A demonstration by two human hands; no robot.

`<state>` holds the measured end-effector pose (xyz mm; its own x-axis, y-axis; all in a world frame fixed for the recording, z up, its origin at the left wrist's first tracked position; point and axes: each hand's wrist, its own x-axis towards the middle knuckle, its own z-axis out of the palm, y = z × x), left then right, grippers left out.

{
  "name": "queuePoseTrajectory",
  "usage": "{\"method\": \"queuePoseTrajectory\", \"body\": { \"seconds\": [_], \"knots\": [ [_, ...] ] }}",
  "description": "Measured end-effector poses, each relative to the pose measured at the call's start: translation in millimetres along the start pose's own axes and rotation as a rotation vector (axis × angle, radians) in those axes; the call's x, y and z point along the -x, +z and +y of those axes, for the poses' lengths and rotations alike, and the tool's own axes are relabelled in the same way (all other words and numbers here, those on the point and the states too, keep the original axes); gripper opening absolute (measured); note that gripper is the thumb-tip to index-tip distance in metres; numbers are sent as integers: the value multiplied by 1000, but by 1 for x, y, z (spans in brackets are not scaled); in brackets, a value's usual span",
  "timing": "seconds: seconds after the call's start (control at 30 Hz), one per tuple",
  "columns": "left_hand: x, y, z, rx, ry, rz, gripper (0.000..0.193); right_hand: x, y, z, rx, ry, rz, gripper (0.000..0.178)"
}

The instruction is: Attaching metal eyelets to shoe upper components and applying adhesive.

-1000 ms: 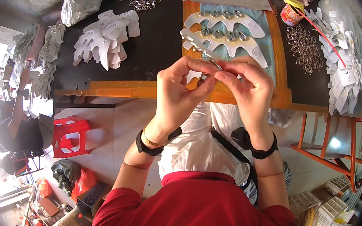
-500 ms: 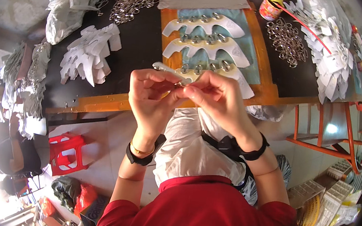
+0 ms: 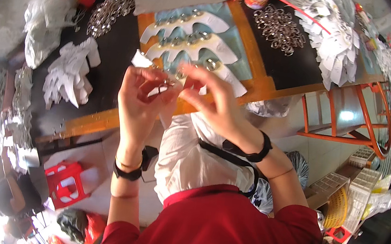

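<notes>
The left hand (image 3: pixel 137 100) pinches a flat white cut-out piece (image 3: pixel 142 60) above the black tabletop's (image 3: pixel 111 69) near edge. Just right, the right hand (image 3: pixel 215 102) is spread. Beyond lie white scalloped pieces (image 3: pixel 223 51) bearing silver metal loops (image 3: pixel 203 35); far left, heaped silver rings (image 3: pixel 112 13).

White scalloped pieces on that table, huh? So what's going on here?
The person's left hand holds a white scalloped piece, with shiny metal by its fingertips. The right hand is beside it, thumb and fingers parted. Three similar pieces, bearing metal links, lie ahead, between a left pile and a right pile of loose links.
</notes>
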<state>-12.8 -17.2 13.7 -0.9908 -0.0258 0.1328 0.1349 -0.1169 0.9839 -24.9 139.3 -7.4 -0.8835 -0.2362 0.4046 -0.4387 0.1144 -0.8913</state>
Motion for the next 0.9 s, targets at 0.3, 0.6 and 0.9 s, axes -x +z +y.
{"method": "queuePoseTrajectory", "body": {
  "seconds": [0.3,0.6,0.9],
  "knots": [
    [-4,-5,14,245,-95,-151,38,-31,-35,1,0,-62,-31,52],
    [-3,-17,14,149,103,-49,26,-23,-29,-24,-132,187,-217,10],
    [-1,-7,7,260,-99,-63,42,-22,-35,-27,-283,278,-47,11]
  ]
}}
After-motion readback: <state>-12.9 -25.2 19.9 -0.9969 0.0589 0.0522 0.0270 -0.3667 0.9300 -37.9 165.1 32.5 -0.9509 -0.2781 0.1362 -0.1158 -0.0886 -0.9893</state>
